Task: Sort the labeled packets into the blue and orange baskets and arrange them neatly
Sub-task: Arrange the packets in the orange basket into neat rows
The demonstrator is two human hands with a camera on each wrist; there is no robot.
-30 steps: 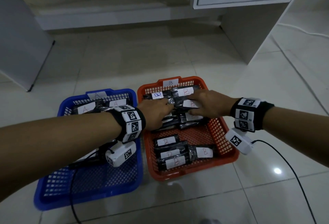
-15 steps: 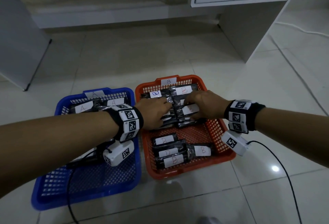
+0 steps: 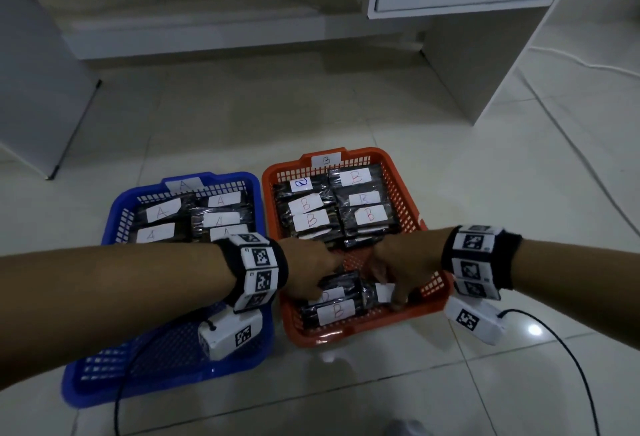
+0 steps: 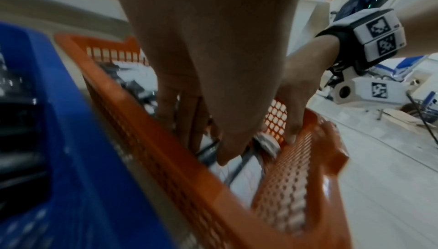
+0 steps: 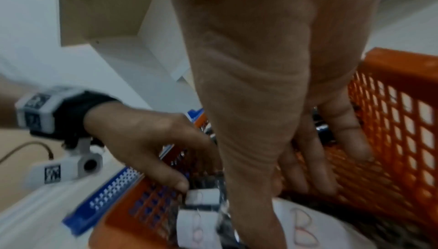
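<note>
The orange basket [image 3: 404,193] marked B holds black packets with white B labels, stacked in two columns at its far end [image 3: 367,214]. A few more B packets [image 3: 334,311] lie loose in its near half. Both hands reach down onto these loose ones. My left hand [image 3: 304,273] has its fingertips [image 5: 182,184] touching a packet's label. My right hand [image 3: 394,269] has its thumb laid on a B packet [image 5: 303,228] and its fingers [image 5: 327,178] spread towards the basket floor. The blue basket [image 3: 156,388] on the left holds A packets [image 3: 221,219] at its far end.
Both baskets stand side by side on a pale tiled floor. A white cabinet side [image 3: 485,72] stands behind on the right and a grey panel [image 3: 34,89] on the left. A black cable [image 3: 571,366] trails from my right wrist camera over the floor.
Both hands have drawn back from the far stack of B packets to the loose packets in the near half of the orange basket. The far stack now shows uncovered.
</note>
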